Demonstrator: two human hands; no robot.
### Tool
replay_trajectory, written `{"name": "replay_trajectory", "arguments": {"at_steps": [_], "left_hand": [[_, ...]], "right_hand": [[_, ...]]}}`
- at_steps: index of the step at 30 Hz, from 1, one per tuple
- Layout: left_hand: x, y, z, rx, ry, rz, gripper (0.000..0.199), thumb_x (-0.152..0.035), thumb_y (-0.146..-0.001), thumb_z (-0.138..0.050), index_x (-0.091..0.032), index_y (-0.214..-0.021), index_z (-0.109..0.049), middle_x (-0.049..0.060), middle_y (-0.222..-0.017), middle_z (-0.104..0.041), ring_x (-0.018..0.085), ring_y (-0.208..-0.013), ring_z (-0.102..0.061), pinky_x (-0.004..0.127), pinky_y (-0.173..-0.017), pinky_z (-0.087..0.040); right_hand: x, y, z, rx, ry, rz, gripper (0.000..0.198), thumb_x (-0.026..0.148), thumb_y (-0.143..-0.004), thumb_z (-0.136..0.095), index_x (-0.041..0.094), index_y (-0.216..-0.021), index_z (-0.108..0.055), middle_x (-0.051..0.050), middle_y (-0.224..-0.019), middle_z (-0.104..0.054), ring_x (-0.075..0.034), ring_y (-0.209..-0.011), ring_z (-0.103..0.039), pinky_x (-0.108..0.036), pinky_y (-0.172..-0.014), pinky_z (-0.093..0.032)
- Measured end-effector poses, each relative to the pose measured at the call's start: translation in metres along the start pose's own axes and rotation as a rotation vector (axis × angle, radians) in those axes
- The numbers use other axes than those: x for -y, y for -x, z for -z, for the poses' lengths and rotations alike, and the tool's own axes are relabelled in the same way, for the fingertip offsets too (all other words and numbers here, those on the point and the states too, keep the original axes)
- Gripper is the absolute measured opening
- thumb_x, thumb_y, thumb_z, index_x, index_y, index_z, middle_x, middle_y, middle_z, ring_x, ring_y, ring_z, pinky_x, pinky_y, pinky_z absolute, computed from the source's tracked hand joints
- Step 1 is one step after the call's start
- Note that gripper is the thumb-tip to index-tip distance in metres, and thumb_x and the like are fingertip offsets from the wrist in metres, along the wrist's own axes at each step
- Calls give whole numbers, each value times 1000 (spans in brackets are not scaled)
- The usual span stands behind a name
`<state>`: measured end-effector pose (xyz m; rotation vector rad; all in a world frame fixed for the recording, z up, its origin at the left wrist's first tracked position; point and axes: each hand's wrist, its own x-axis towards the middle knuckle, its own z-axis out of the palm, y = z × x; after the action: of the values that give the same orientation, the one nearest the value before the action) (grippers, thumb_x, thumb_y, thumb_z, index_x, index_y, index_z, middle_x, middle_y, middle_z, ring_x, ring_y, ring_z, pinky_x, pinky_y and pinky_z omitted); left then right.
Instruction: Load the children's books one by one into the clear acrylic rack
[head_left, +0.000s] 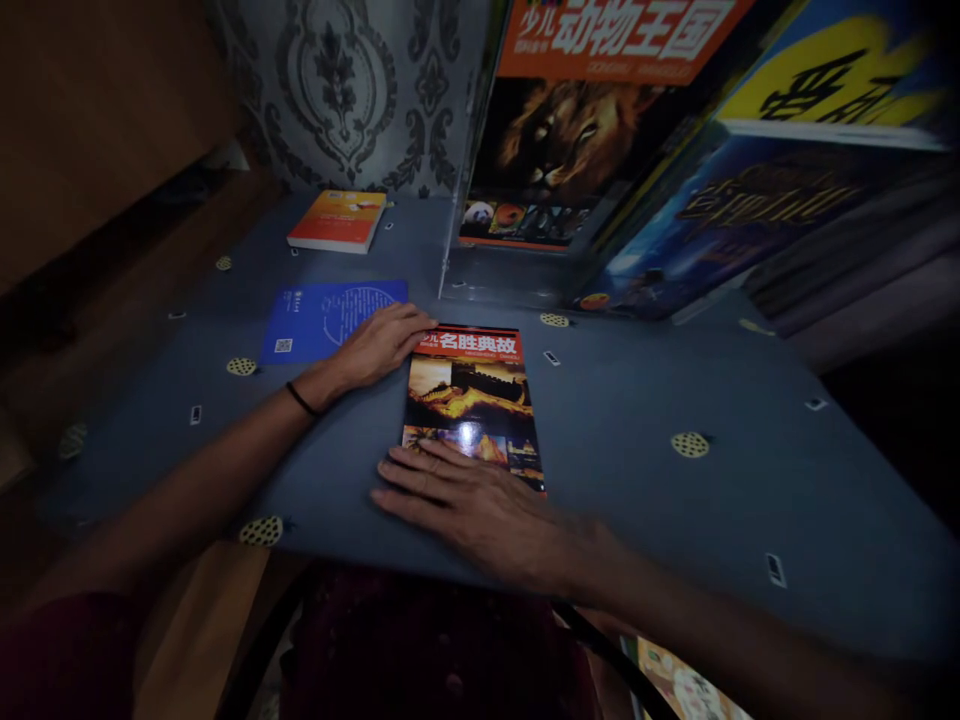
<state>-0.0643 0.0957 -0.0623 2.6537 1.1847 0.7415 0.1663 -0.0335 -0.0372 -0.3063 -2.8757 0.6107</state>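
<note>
On the blue table [637, 440] in front of me lies a red-topped book [471, 400], flat. My left hand [379, 345] rests at its ten o'clock corner, fingers loosely curled against the edge. My right hand [480, 510] lies spread flat over its six o'clock edge, gripping nothing. A blue booklet [322, 318] sits at nine o'clock, an orange book [337, 220] at eleven.

A glossy red-topped book [471, 405] with a Great Wall cover lies flat, face up, on the table.
</note>
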Motion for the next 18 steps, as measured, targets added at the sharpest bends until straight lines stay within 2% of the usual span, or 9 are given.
{"name": "replay_trajectory", "arguments": {"at_steps": [6, 9, 12, 14, 18], "left_hand": [[0, 1, 0, -28, 6, -9, 34, -27, -104, -41, -18, -124, -66, 10, -120, -69, 23, -112, -63, 44, -103, -49], [-1, 0, 0, -29, 5, -11, 34, -28, -104, -41, -18, -124, -67, 10, -119, -70, 23, -112, -63, 44, -104, -49], [-1, 0, 1, -23, 7, -5, 35, -28, -103, -41, -18, -124, -67, 9, -119, -70, 23, -112, -63, 44, -104, -49], [-1, 0, 1, -17, 5, 6, 35, -29, -103, -41, -19, -123, -67, 9, -119, -70, 23, -112, -63, 44, -105, -48], [-3, -1, 1, -17, -8, 22, 36, -31, -103, -40, -19, -124, -67, 10, -121, -70, 23, -113, -63, 44, -104, -49]], "right_hand": [[11, 6, -7, -64, 55, -54, 50, 24, -103, -48, 23, -153, -43, -8, -159, -44, -21, -152, -31, -47, -126, -27], [11, 15, -5, -104, 74, -110, 51, 26, -103, -50, 20, -153, -42, -10, -161, -41, -22, -154, -27, -48, -127, -25], [12, 33, -1, -136, 63, -219, 52, 28, -104, -46, 17, -154, -40, -12, -162, -38, -23, -154, -24, -49, -126, -26], [11, 47, 0, -177, 36, -314, 55, 30, -104, -44, 20, -157, -34, -10, -163, -36, -22, -154, -24, -49, -125, -29], [6, 67, 0, -248, -40, -440, 59, 29, -104, -43, 27, -160, -26, -6, -162, -38, -22, -151, -32, -48, -123, -35]]}}
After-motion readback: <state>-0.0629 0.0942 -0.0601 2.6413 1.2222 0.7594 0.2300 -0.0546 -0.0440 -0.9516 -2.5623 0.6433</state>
